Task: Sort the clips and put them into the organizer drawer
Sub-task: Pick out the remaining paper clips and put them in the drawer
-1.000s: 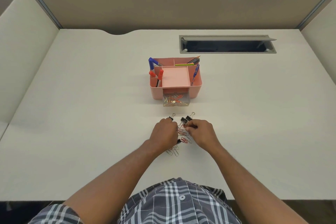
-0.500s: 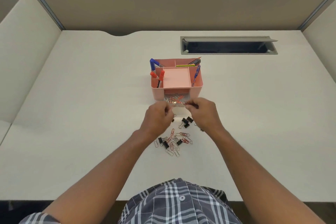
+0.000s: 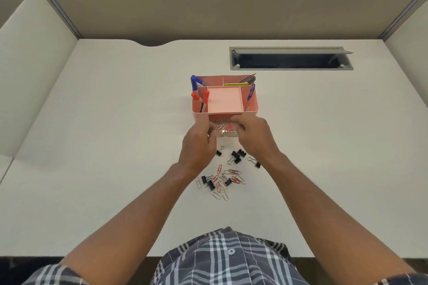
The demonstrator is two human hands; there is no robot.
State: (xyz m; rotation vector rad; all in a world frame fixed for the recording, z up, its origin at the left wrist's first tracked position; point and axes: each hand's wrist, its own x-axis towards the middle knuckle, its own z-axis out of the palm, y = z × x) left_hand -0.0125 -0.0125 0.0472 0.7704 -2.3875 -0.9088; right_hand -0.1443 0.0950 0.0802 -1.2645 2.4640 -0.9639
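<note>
A pink organizer [image 3: 224, 102] sits on the white desk [image 3: 92, 146]. Its clear drawer [image 3: 225, 131] is pulled out, with paper clips inside. The left hand [image 3: 199, 146] and right hand [image 3: 253, 136] hover over it with curled fingers; I cannot tell if they hold anything. More paper clips [image 3: 223, 180] and black binder clips [image 3: 237, 156] lie nearer the person.

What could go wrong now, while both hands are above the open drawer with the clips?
1. The clear drawer sticks out of the pink organizer; a push from the left hand or right hand might tip it and spill clips.
2. Black binder clips lie mixed among the paper clips, so the wrong kind could be picked up.
</note>
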